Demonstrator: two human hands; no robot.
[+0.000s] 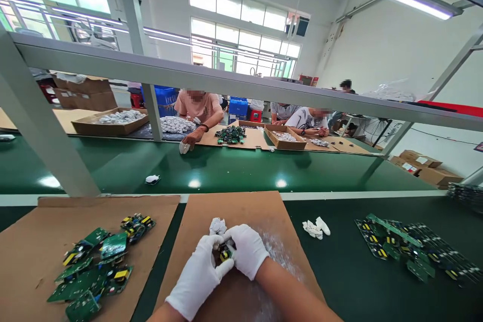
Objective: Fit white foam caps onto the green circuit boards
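Both hands wear white gloves and meet over a cardboard sheet [211, 209] in the middle. My left hand [202, 266] is closed around a small circuit board [224, 252] with a yellow part on it. From the other side, my right hand [247, 251] pinches the same board, its fingertips bent over the top edge. The gloves cover much of the board. Just beyond the fingertips lies a crumpled white lump [218, 226], whose kind I cannot make out. White smears mark the cardboard to the right of my right hand.
Green circuit boards [86, 271] are piled on cardboard at left; more boards [407, 241] lie at right. Crumpled white pieces [316, 228] rest nearby. A green conveyor belt [234, 171] carries a white-topped piece [152, 179]. Across it, a co-worker's gloved hand [184, 148] reaches over. A metal frame [241, 78] spans above.
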